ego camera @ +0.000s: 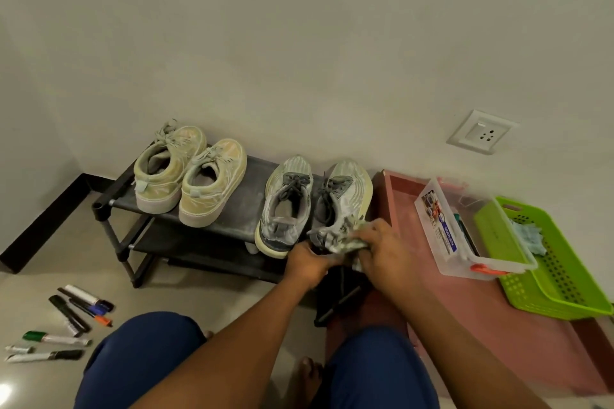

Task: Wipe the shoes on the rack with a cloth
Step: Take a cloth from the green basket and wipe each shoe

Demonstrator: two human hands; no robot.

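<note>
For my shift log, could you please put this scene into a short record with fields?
rack: two tiers, against the wall
top tier: beige pair left, grey pair right
right hand: grips cloth at the rightmost grey shoe's heel
left hand: holds the heel end beside it
floor: markers
green basket: blue rag inside

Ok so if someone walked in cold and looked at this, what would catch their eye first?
Probably the two hands at the middle: the right hand bunches a cloth against the heel of the rightmost grey sneaker on the black shoe rack, with the left hand beside it. Next, the bright green basket on the right, then the scattered markers on the floor at lower left.
</note>
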